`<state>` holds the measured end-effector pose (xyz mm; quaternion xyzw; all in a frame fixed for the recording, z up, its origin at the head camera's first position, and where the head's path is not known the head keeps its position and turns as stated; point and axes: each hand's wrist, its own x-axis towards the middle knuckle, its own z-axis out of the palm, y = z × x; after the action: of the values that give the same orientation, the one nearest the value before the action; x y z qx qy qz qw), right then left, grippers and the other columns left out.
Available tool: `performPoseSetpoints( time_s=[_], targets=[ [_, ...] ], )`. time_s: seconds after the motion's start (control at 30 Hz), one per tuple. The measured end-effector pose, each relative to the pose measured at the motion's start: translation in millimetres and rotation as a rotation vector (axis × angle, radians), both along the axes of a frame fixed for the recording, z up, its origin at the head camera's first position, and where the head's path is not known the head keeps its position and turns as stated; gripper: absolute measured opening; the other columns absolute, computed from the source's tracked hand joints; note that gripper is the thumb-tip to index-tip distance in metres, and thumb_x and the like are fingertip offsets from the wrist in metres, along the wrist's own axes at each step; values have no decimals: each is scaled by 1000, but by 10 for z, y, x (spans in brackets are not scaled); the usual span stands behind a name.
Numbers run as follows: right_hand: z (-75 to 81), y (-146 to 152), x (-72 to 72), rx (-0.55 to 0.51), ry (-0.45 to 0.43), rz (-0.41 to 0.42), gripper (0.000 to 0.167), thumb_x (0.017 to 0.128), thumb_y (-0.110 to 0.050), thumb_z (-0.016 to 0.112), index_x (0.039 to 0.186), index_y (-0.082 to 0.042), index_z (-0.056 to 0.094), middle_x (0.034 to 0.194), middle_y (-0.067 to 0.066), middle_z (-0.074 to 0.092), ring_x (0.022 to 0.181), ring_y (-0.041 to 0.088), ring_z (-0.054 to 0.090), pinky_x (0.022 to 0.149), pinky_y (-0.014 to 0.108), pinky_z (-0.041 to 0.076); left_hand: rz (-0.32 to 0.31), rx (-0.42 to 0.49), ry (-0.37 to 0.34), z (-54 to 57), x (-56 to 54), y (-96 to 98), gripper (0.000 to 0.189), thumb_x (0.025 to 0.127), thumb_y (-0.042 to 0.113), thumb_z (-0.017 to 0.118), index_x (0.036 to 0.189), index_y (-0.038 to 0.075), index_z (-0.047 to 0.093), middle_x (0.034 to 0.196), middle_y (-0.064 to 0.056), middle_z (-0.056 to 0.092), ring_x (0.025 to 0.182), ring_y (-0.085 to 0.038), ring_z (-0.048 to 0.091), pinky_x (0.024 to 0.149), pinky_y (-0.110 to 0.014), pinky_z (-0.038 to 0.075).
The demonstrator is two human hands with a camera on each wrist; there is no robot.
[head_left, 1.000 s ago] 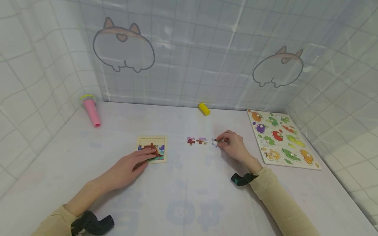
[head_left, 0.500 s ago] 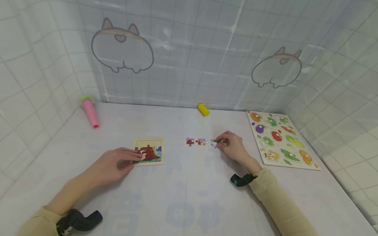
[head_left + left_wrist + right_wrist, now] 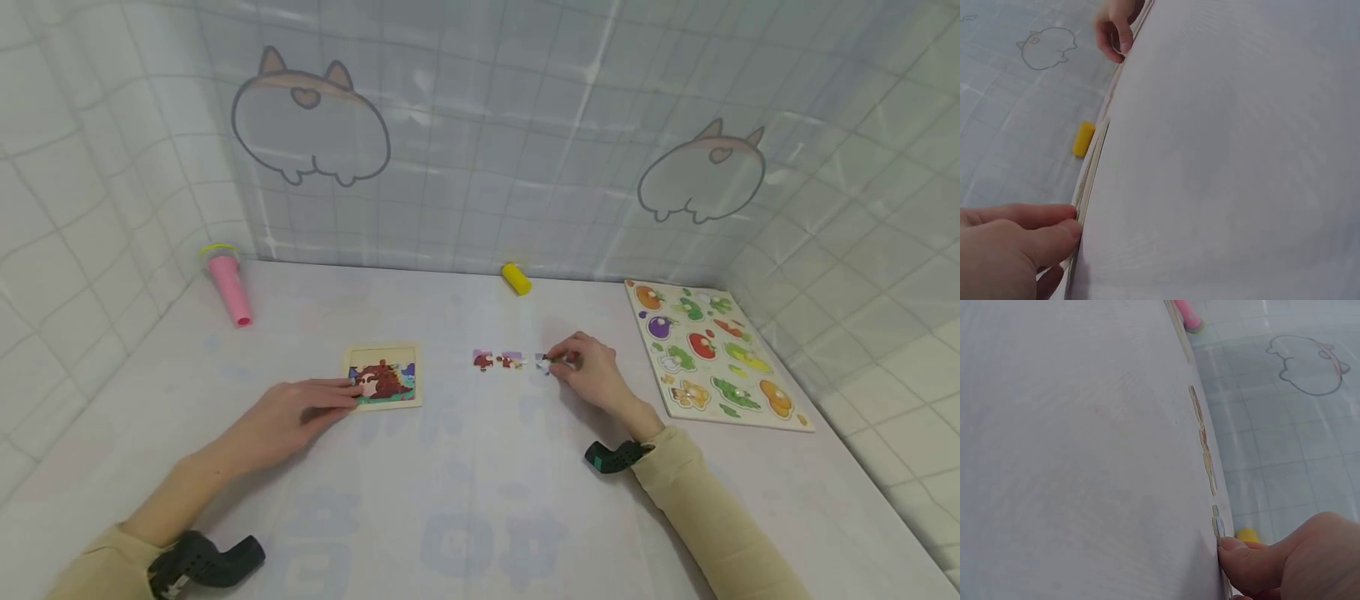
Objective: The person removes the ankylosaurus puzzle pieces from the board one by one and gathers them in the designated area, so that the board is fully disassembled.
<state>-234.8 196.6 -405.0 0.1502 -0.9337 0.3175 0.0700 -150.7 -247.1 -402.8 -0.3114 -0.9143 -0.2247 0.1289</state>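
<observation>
A small wooden jigsaw tray [image 3: 382, 351] lies left of centre, its lower part filled with a reddish-brown animal picture and a bare strip along the top. My left hand [image 3: 300, 414] holds the tray's left edge, fingers reaching over the picture and thumb at the near corner. In the left wrist view the thumb [image 3: 1060, 240] and forefinger meet at that edge. To the right, my right hand [image 3: 592, 372] pinches a light jigsaw piece [image 3: 542, 363], its right side hidden by the fingertips. Left of it lie two red-and-purple jigsaw pieces, one [image 3: 483, 360] beside the other [image 3: 511, 360].
A vegetable peg board [image 3: 716, 358] lies at the right. Behind the loose pieces is a yellow cylinder [image 3: 516, 279] near the back wall. A pink toy microphone [image 3: 231, 289] lies at the far left. Tiled-pattern sheeting [image 3: 480, 150] encloses the back and sides.
My left hand has drawn back from over the picture to the tray's left edge. The tray slid slightly left, then back right, turning a little. My right hand keeps its place.
</observation>
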Motion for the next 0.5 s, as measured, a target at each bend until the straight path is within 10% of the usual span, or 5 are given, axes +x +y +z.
performPoseSetpoints(
  time_s=[0.5],
  targets=[
    [-13,5,1,-33,3,-18,16,89,-11,74,105,-9,75,99,6,68,88,24,58,90,44,35,131,8,-64,10,8,9,27,85,11,79,111,15,79,117,3,74,113,-28,69,93,-53,53]
  ],
)
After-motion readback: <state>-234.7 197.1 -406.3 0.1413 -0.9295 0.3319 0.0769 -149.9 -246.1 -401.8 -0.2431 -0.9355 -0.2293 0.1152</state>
